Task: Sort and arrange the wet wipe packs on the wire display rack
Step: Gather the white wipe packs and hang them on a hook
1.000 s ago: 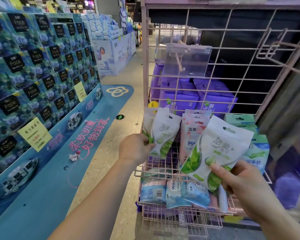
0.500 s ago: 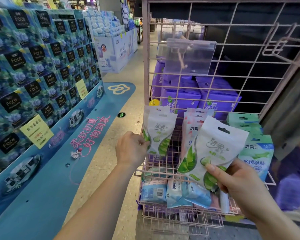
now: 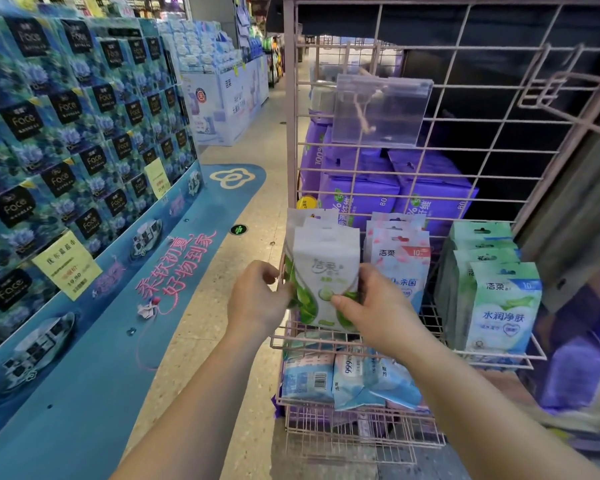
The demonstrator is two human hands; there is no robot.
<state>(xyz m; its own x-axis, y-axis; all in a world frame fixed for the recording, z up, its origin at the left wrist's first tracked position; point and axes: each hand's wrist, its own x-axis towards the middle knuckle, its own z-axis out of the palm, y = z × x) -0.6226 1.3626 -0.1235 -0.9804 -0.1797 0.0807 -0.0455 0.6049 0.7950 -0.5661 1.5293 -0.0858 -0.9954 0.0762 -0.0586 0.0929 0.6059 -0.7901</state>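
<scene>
Nearest the camera, 2 bare forearms reach forward to the pink wire display rack [image 3: 293,140]. The left hand [image 3: 257,299] is curled against the left edge of the white wet wipe pack with green leaf print [image 3: 324,271], fingers closed on that edge. The right hand [image 3: 378,306] grips the same pack from the right, thumb pressed flat on its lower front face. The pack stands upright at the front of the left-hand row, on the rack's pink wire shelf [image 3: 329,336]; further white packs of the same kind stand directly behind it.

Just beside it to the right stands a row of pink-and-white floral wipe packs [image 3: 400,258], upright. Farther right on the same shelf stands a row of green-and-white wipe packs with blue lettering [image 3: 503,306], also upright.

Below the shelf, light blue soft wipe packs [image 3: 347,379] lie flat and crowded in a lower wire basket.

Behind the grid, large purple wipe packs [image 3: 433,188] are stacked. A clear plastic label holder [image 3: 378,109] hangs on the grid above them.

To the far left, a blue stacked display of boxed tissue [image 3: 66,133] lines the aisle, with a yellow price tag [image 3: 66,263].
</scene>
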